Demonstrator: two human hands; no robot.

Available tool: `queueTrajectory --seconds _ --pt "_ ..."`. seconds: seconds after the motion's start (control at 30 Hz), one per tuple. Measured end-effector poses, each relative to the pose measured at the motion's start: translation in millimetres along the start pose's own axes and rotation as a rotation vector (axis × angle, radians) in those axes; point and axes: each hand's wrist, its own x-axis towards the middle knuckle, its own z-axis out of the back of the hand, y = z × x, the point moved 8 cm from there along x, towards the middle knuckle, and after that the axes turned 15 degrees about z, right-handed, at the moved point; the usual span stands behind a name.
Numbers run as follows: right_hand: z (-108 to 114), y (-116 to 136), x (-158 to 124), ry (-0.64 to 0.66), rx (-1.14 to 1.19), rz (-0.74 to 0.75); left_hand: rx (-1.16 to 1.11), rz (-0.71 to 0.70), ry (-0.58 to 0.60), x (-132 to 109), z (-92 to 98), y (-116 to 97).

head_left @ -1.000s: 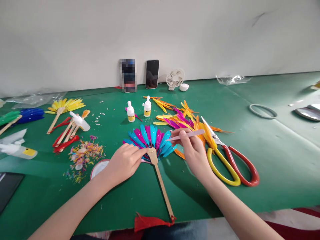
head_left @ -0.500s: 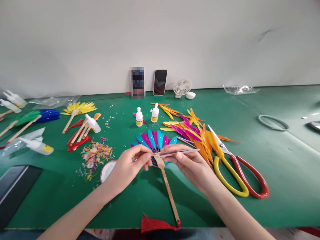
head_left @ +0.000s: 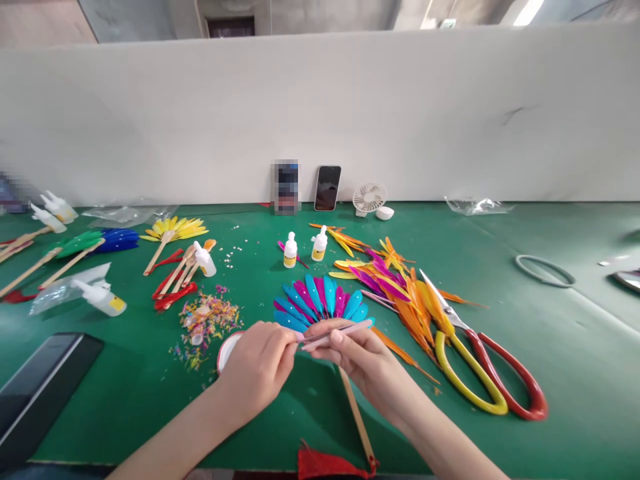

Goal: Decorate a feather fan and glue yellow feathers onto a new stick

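Observation:
A blue and magenta feather fan [head_left: 323,301] with a wooden handle [head_left: 358,421] and a red tassel [head_left: 325,463] lies on the green table [head_left: 500,373] in front of me. My right hand [head_left: 367,360] is closed on pink tweezers [head_left: 336,332] just above the fan's base. My left hand [head_left: 257,370] pinches the tip of the tweezers from the left. The fan's hub is hidden behind my fingers.
Loose orange, yellow and magenta feathers [head_left: 390,277] and large scissors [head_left: 475,357] lie right of the fan. Two small glue bottles [head_left: 291,251] stand behind it. Finished fans [head_left: 170,233], feather scraps [head_left: 205,320], a white lid [head_left: 227,350] and a dark tablet [head_left: 40,387] lie left.
The camera tilted up. My right hand brought the tweezers down from the fan's right side to its base, and my left hand left the fan and pinched the tweezers' tip.

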Motion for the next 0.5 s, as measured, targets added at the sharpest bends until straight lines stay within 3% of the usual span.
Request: queueTrajectory --seconds 0.07,0.27,0.5 --pt "-5 -4 1 -0.007 0.026 -0.025 0.023 -0.024 -0.022 -4 2.6 0" --pt "-24 -7 4 0.016 0.054 -0.053 -0.029 0.076 -0.074 -10 15.1 10" --pt "-39 -8 9 0.026 0.044 0.06 -0.126 0.243 -0.128 -12 22.1 27"
